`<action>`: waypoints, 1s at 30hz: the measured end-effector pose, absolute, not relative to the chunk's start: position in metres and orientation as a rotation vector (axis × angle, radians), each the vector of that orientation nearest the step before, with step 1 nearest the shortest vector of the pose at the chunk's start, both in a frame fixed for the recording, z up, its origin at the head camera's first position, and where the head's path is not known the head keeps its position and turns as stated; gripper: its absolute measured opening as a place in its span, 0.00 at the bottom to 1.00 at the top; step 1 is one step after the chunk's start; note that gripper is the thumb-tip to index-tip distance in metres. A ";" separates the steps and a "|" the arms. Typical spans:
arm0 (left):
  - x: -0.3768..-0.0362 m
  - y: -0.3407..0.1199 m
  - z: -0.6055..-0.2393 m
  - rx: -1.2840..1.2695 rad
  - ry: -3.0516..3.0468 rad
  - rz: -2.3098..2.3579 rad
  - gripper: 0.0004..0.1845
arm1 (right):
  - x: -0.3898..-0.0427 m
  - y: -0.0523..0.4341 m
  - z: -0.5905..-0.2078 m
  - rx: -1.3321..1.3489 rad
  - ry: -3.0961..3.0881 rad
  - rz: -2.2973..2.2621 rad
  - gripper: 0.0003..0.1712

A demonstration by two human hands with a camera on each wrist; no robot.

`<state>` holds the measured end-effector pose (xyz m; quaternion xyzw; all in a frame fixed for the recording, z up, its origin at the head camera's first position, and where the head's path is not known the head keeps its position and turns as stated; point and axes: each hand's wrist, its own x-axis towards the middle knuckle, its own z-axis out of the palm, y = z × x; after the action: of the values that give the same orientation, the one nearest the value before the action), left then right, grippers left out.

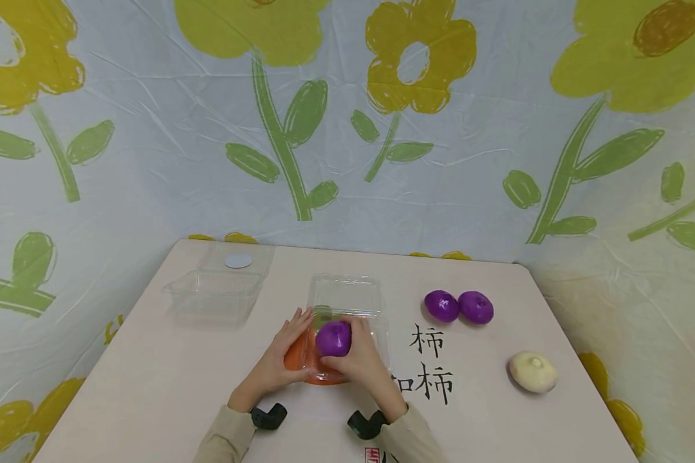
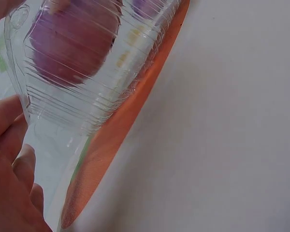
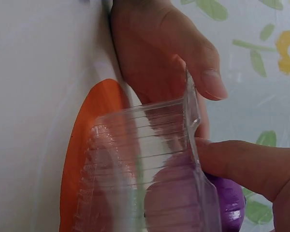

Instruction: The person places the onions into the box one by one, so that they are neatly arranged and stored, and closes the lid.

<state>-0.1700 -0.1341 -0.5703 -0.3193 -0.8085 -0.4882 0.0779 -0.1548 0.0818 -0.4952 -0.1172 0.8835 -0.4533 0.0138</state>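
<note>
Near edge of the table (image 1: 150, 399): both sleeves w/ dark wrist mounts, hands meeting at a clear plastic clamshell box (image 1: 376, 334) that sits over an orange mat (image 1: 294, 361). Left hand (image 1: 280, 350) is on the box's left side, thumb hooked over the rim per the right wrist view; how the other fingers lie I can't tell. Right hand (image 1: 363, 361) pinches a purple onion (image 1: 333, 339), fingers curled round it, holding it at the box mouth. In both wrist views the onion shows through the ribbed wall (image 2: 77, 96), so it looks at least partly inside the tray; whether it's resting on the bottom or held up can't be told.

Progress, my read: one onion going in, not let go yet. Box lid (image 1: 344, 294) stands open behind, so closing isn't done.

Further out, right of the box: two more purple onions (image 1: 442, 305) (image 1: 476, 307) touching each other, loose on the table, near black brush characters (image 1: 431, 363). A white onion (image 1: 533, 371) lies apart toward the right edge. These 3 aren't boxed.

Far left: a second clear clamshell box (image 1: 214, 292), open, nothing in it, round white sticker (image 1: 239, 260) on its lid. Behind all: flower-print cloth backdrop (image 1: 150, 161).
</note>
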 end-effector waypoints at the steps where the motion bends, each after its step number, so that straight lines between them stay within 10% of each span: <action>1: -0.170 -0.134 -0.570 -0.955 -2.421 -1.465 0.50 | -0.155 0.080 -0.496 -0.355 2.759 -1.400 0.46; 30: -0.168 -0.134 -0.568 -0.961 -2.416 -1.469 0.51 | -0.157 0.054 -0.508 -0.156 3.002 -1.125 0.53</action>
<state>-0.1683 -0.1344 -0.5681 -0.3207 -0.8066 -0.4905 0.0774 -0.1572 0.0544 -0.5077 -0.0485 0.9348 -0.3503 -0.0339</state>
